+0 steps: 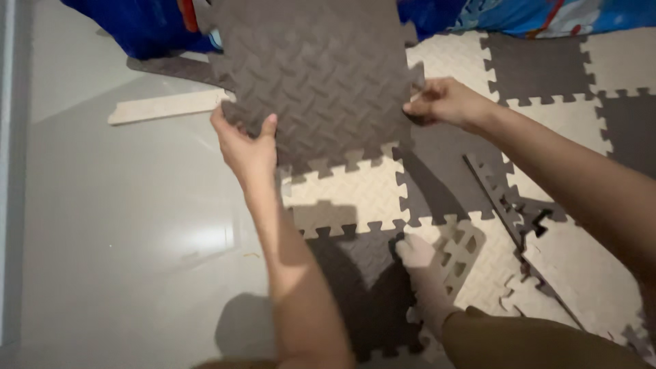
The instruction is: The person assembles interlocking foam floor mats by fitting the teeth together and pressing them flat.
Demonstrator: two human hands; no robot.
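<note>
I hold a dark brown foam puzzle mat tile (318,72) with a tread pattern and toothed edges, lifted and tilted above the floor. My left hand (247,147) grips its lower left corner, thumb on top. My right hand (443,102) pinches its right edge. Below the tile lie joined cream mat tiles (348,195) and brown mat tiles (444,178) in a checker layout.
Bare grey floor (123,225) spreads to the left. A cream edge strip (164,106) lies on it. Loose brown strips (495,188) and a cream tile (581,273) sit at right. My foot (427,270) rests on the mats. Blue fabric (143,24) lies at the back.
</note>
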